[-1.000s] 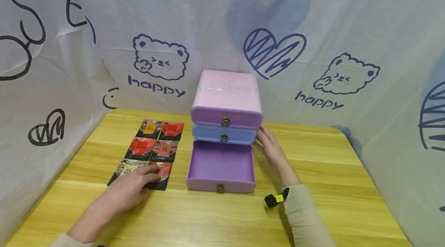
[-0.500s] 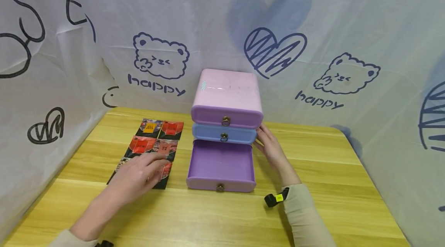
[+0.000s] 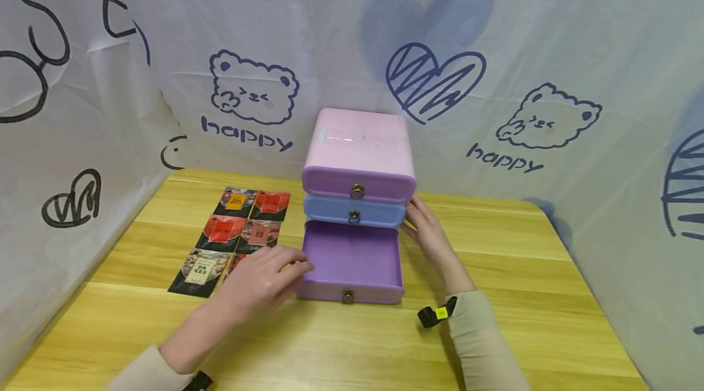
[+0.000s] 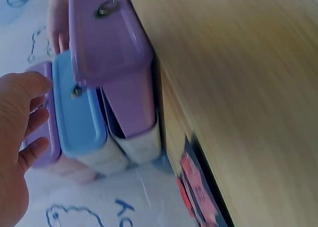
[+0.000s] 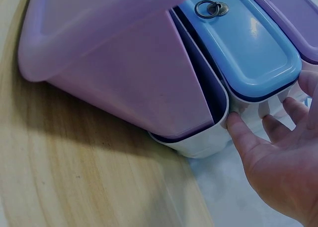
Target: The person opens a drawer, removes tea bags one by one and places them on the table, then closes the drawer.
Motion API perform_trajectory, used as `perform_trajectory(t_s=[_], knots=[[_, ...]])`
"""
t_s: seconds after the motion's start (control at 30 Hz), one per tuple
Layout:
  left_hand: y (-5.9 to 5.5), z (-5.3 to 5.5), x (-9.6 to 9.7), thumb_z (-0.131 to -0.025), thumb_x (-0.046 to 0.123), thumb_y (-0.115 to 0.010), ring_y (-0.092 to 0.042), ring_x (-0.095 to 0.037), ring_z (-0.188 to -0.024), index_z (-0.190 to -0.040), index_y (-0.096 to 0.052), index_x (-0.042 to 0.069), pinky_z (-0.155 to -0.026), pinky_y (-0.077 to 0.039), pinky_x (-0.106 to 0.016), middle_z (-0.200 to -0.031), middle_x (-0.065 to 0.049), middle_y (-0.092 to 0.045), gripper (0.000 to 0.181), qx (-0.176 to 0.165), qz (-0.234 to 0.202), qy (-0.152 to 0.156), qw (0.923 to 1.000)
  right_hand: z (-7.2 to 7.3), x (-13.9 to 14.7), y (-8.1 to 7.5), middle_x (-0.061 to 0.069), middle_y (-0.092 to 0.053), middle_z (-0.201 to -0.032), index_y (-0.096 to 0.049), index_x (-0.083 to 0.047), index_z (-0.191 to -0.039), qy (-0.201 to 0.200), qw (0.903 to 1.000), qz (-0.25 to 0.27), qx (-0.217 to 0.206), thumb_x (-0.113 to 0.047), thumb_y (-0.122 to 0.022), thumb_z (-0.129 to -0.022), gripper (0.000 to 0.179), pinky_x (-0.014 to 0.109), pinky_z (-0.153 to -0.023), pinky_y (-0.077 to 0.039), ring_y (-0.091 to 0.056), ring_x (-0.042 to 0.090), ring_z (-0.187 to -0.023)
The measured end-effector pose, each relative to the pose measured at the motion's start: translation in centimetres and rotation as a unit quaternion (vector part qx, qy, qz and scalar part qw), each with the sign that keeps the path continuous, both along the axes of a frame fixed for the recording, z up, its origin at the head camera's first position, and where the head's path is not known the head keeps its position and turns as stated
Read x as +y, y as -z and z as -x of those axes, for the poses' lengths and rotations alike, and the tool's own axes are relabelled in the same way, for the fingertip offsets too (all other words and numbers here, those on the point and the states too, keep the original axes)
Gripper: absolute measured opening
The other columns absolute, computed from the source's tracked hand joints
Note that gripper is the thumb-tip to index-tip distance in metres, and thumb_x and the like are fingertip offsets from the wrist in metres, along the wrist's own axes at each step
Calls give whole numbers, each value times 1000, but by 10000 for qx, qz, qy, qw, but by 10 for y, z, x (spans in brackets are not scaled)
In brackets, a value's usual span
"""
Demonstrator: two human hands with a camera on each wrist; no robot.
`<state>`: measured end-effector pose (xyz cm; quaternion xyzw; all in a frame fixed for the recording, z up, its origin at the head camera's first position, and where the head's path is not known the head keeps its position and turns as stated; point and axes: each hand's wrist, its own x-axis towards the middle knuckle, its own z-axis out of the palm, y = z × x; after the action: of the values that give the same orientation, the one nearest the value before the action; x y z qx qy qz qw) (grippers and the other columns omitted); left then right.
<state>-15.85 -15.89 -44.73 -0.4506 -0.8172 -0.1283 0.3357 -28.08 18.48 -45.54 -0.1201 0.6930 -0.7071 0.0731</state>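
A small three-tier drawer cabinet point(image 3: 360, 140) has its lowest purple drawer point(image 3: 352, 256) pulled out, with a bare floor showing. My left hand point(image 3: 264, 284) hovers at this drawer's left front corner, fingers loosely bent. In the left wrist view nothing shows between the fingers of that hand point(image 4: 20, 132). My right hand point(image 3: 431, 238) rests its fingertips against the cabinet's right side; the right wrist view shows this hand point(image 5: 283, 152) touching the white casing beside the blue drawer point(image 5: 248, 43). Left of the cabinet lie several flat food packets point(image 3: 220, 232), the lower right one mostly hidden behind my left hand.
The blue middle drawer point(image 3: 330, 211) and purple top drawer point(image 3: 330, 183) are closed, each with a ring pull. Behind the wooden table point(image 3: 522, 281) hangs a white printed cloth point(image 3: 341, 30), which also borders the sides.
My left hand has lifted off the lower packets and moved right to the open drawer's left corner. The lower left packet is uncovered again. My right hand stays in place.
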Motion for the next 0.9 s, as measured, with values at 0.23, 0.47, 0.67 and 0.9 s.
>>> perform_trajectory(t_s=[0.23,0.47,0.67,0.9], knots=[[6,-1,28,-87,16,-76,-67,-18,-96,-112,-74,12,-80,-57,-30,-110,-3,-70,26,381,606,332,9969,1,0,3,10,-23,-171,-21,-12,-167,-9,10000,39,5,-35,-42,-112,62,48,-122,-34,-32,36,-153],[12,-2,53,-97,24,-60,-61,-13,-98,-118,-73,18,-76,-49,-25,-117,3,-68,26,1275,1892,331,9731,2,0,3,10,-24,-171,-22,-12,-166,34,10000,75,10,-35,-42,-113,62,48,-123,-33,-33,36,-152],[24,-3,71,-97,25,-57,-57,-14,-102,-118,-74,24,-79,-47,-26,-116,7,-66,27,1575,2720,139,9492,1,-1,2,11,-23,-171,-21,-11,-167,11,10000,63,-1,-34,-43,-112,63,47,-122,-34,-32,36,-153],[34,-6,79,-101,31,-53,-58,-14,-106,-121,-74,25,-81,-45,-27,-120,7,-68,29,1729,3273,81,9289,2,-1,2,10,-24,-170,-23,-12,-166,13,10000,87,45,-34,-43,-112,62,48,-122,-34,-33,35,-152]])
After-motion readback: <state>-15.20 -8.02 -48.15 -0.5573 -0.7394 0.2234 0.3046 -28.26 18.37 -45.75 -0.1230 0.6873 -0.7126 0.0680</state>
